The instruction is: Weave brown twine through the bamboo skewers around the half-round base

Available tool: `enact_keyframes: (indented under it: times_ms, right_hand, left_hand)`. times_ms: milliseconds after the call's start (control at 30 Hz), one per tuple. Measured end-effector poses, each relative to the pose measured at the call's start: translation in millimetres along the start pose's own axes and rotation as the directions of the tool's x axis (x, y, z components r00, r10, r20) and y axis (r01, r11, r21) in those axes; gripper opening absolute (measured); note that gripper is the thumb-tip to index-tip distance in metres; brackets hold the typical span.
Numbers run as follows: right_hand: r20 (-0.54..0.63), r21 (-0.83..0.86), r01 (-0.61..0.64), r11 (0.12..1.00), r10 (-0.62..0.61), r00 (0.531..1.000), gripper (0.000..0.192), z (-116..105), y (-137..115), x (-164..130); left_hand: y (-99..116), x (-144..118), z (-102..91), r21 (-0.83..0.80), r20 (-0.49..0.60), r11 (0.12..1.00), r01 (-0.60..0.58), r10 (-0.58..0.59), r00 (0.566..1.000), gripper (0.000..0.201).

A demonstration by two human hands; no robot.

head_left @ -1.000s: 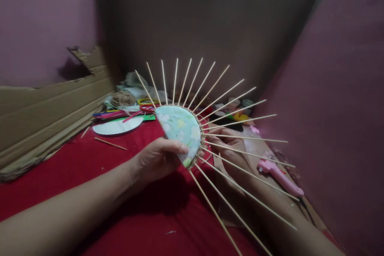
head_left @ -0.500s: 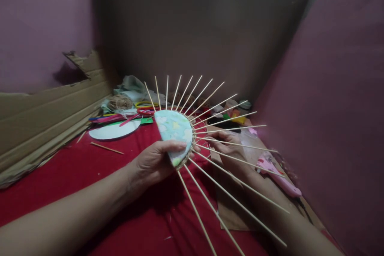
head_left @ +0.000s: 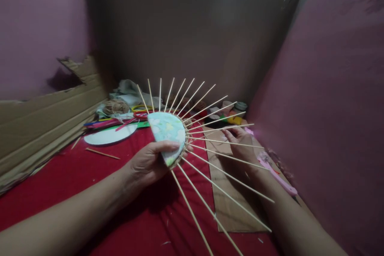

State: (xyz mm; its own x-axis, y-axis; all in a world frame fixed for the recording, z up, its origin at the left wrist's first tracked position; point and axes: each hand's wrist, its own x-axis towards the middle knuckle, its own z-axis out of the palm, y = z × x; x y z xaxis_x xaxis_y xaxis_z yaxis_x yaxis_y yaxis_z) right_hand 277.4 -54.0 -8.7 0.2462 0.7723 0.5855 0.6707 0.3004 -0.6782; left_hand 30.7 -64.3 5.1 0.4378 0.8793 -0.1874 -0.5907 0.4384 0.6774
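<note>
Red cloth [head_left: 90, 184] covers the surface under my view; above it my left hand [head_left: 147, 164] pinches the pale patterned disc [head_left: 168, 132], thumb laid across its face and the other fingers hidden behind; the disc is held tilted, clear of the cloth, with thin wooden skewers [head_left: 216, 168] fanning out from its rim upward, rightward and down toward me; my right hand [head_left: 241, 146] sits behind those skewers, fingers loosely spread and reaching among them, and I cannot tell whether it grips one or only touches; beneath that hand lies a flat piece of brown cardboard [head_left: 234, 204], and just to its right a pink glue gun [head_left: 277, 176] rests on the surface; farther back, near the dark wall, I see a white paper circle [head_left: 109, 135] lying flat, a ball of twine [head_left: 115, 107], some coloured sticks [head_left: 105, 122] and a few small pots [head_left: 234, 108] too blurred to name; a loose skewer [head_left: 102, 153] lies on the cloth near the circle; a long cardboard sheet [head_left: 39, 128] leans along the left side.
</note>
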Motion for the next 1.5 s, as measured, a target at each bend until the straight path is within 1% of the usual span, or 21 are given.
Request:
enact_keyframes:
  times_ms: [67,133,267,367,500,633,733,833,900,967,1067,1133,1233,1333,1367,1433,1500]
  right_hand:
    - [-0.055,-0.068,0.047,0.997,-0.051,0.997,0.022,-1.9,9.0,4.1]
    - [-0.107,-0.09,0.076,0.993,-0.085,0.991,0.021,-3.5,16.6,7.4]
    - [-0.174,-0.069,0.074,0.995,-0.085,0.981,0.022,-3.6,25.0,8.5]
    - [-0.214,-0.045,0.072,0.996,-0.08,0.974,0.022,-1.8,27.1,6.3]
    - [-0.276,-0.033,0.069,0.997,-0.076,0.958,0.017,-1.3,29.6,6.6]
    - [-0.349,-0.024,0.067,0.997,-0.071,0.935,0.016,-2.4,31.2,9.2]
    - [-0.38,0.005,0.069,0.998,-0.062,0.923,0.016,-2.0,31.1,9.2]
    - [-0.397,0.054,0.067,0.996,-0.04,0.917,0.017,-1.7,30.5,9.1]
    - [-0.401,0.106,0.051,0.993,-0.005,0.916,0.019,-2.3,30.0,10.4]
    - [-0.373,0.183,0.021,0.983,0.05,0.927,0.02,-3.4,29.6,12.7]
    - [-0.25,0.313,-0.053,0.948,0.136,0.959,0.022,-4.3,28.8,14.7]
    - [-0.147,0.359,-0.105,0.927,0.167,0.975,0.021,-2.8,27.3,12.2]
    - [-0.006,0.34,-0.159,0.927,0.171,0.985,0.019,5.2,21.5,1.6]
    - [0.137,0.276,-0.168,0.946,0.135,0.981,0.014,19.8,10.6,-12.1]
    - [0.177,0.254,-0.149,0.956,0.105,0.979,0.012,25.2,6.3,-15.8]
    - [0.23,0.211,-0.066,0.975,0.016,0.973,0.013,34.9,-2.1,-20.4]
    - [0.249,0.192,0.022,0.981,-0.071,0.966,0.015,41.1,-8.8,-21.5]
  left_hand:
    - [0.2,0.7,0.1,-0.012,-0.027,1.0,-0.027,0.027,0.999,0.033]
    - [0.8,1.4,1.3,-0.029,-0.059,0.999,-0.043,0.041,0.997,0.037]
    - [2.3,3.9,3.3,-0.065,-0.116,0.996,-0.058,0.051,0.992,0.045]
    - [3.5,5.6,3.3,-0.087,-0.131,0.994,-0.074,0.062,0.989,0.051]
    - [4.8,5.5,4.0,-0.092,-0.149,0.993,-0.076,0.062,0.987,0.056]
    - [5.1,4.9,5.5,-0.079,-0.171,0.993,-0.085,0.07,0.983,0.056]
    - [5.0,4.7,7.1,-0.086,-0.185,0.991,-0.102,0.085,0.979,0.055]
    - [5.8,3.4,9.2,-0.081,-0.195,0.992,-0.094,0.077,0.978,0.049]
    - [6.8,1.9,10.8,-0.063,-0.197,0.995,-0.072,0.058,0.979,0.042]
    - [7.9,0.6,11.7,-0.044,-0.201,0.998,-0.039,0.029,0.979,0.036]
    - [8.7,0.1,10.5,-0.03,-0.169,1.0,-0.003,-0.002,0.986,0.031]
    - [8.2,0.6,7.4,-0.012,-0.115,1.0,0.008,-0.01,0.993,0.029]
    - [6.5,0.5,0.3,0.032,-0.004,0.999,0.038,-0.038,0.999,0.023]
    - [3.9,-2.3,-6.4,0.062,0.129,0.997,0.049,-0.056,0.99,0.021]
    - [3.0,-3.7,-8.1,0.071,0.175,0.996,0.054,-0.066,0.982,0.022]
    - [1.1,-6.2,-10.4,0.102,0.265,0.992,0.077,-0.102,0.959,0.025]
    - [-0.3,-8.1,-11.3,0.139,0.322,0.985,0.099,-0.14,0.936,0.027]
